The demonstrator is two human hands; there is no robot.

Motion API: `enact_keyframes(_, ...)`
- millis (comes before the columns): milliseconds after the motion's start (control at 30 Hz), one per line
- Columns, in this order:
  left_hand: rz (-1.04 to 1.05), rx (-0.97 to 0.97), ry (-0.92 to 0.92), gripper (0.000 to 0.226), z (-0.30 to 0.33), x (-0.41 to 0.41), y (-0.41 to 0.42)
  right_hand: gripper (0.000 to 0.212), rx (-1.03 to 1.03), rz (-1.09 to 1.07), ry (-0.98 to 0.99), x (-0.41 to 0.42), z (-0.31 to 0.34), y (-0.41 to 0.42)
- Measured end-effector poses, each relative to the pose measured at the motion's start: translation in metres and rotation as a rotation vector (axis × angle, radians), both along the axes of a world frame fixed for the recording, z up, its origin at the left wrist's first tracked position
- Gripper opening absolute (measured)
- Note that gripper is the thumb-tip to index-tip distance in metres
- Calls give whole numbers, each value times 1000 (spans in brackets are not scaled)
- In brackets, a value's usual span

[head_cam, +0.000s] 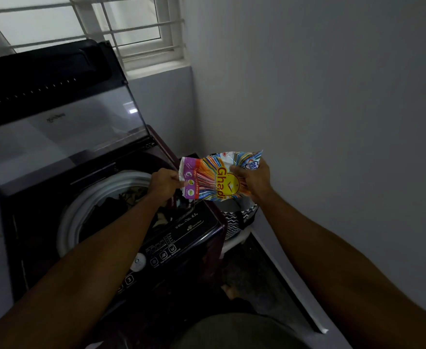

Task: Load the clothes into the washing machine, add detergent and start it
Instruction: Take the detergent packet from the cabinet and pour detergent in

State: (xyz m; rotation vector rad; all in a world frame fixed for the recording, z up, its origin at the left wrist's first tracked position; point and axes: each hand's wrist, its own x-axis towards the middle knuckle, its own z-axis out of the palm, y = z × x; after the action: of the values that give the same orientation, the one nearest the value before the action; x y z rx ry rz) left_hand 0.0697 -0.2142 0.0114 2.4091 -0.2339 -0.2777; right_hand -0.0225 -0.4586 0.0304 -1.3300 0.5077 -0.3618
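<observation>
A colourful detergent packet (211,177) is held sideways above the right rim of the top-load washing machine (43,222). My left hand (165,183) pinches the packet's left end. My right hand (253,181) grips its right end, fingers curled round it. The machine's glass lid (63,127) stands raised. Dark clothes (121,202) lie inside the white-rimmed drum (81,210), partly hidden by my left forearm. The control panel (171,245) runs along the machine's front edge, below my left arm.
A laundry basket (239,220) with a black-and-white zigzag pattern stands on the floor between the machine and the right wall. A barred window (121,28) is behind the lid. A white skirting strip (290,283) runs along the wall's foot.
</observation>
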Motion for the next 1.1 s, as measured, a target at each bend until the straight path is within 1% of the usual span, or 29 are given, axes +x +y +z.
enact_keyframes(233, 9, 7, 12, 25, -4, 1, 1, 47, -58, -19, 11, -2, 1, 1)
enact_keyframes(467, 26, -1, 14, 28, -4, -2, 0, 48, -159, -44, 28, -5, 9, 7)
enact_keyframes(867, 71, -76, 28, 26, -4, -4, 5, 43, -248, -59, 36, -1, 12, 16)
enact_keyframes(1100, 73, -120, 22, 24, -4, -5, 7, 42, -350, -93, 44, 1, 11, 18)
